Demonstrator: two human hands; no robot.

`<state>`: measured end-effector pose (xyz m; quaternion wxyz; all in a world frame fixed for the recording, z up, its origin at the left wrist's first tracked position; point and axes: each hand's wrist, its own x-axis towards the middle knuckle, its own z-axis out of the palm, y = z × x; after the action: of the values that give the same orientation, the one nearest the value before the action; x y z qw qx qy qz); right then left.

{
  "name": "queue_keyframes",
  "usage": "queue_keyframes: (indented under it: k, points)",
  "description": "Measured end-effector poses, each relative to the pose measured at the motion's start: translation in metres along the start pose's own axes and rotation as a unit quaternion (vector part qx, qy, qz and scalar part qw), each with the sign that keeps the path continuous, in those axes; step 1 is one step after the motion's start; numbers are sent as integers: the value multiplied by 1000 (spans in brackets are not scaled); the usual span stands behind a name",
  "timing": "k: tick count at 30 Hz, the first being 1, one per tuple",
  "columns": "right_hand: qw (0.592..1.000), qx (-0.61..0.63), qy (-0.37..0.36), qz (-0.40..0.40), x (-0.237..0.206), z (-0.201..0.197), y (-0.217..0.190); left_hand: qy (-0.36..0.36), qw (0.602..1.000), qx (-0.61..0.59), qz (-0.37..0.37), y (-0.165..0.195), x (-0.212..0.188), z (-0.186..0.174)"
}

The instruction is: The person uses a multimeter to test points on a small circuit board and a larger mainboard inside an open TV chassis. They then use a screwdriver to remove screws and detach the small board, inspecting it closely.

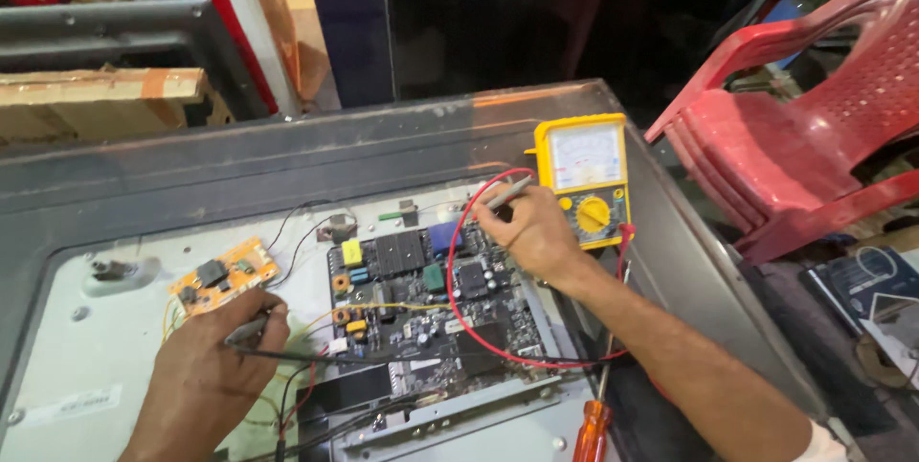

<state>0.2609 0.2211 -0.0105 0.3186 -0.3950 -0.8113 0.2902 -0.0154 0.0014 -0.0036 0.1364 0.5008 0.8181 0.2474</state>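
The dark rectangular circuit board (431, 314) is lying in the opened grey television back (287, 160). We are pinching a red-wired probe (507, 194) in our right hand (531, 232) at the board's upper edge, and closing our left hand (215, 357) round a black-wired probe (251, 330) just left of the board, so each tip is reaching a contact.

Dim, warm indoor light falls from above, leaving soft shadows under both arms. A faint sheen lies along the far edge of the grey panel (287, 151). Focus is fair; corners look slightly stretched.

A grey probe (505, 196) and a black probe (247, 331) rest tilted over the green circuit board (431, 304).
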Motion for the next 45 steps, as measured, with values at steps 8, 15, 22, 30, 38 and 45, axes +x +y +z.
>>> queue_keyframes:
  k: [8, 15, 22, 30, 38, 45]
  points:
    - [999, 42, -18, 29, -2, -7, -16, 32, 999, -10, 36, -5, 2, 2]
    - [999, 26, -15, -15, -3, -6, -17, -7, 1000, 3, -11, 1, -2, -8]
    - [999, 36, -27, 21, -1, -5, -17, -26, 997, 25, -62, 11, -2, -14]
    - [998, 35, -7, 45, 1, 0, -9, 6, 1000, -8, -27, 1, -4, -9]
    - [999, 18, -10, 35, 1, 7, -4, 21, 1000, -22, 2, -8, -4, -7]
    - [999, 3, -20, 39, 3, 8, -3, 5, 1000, 7, -18, -3, -2, -9]
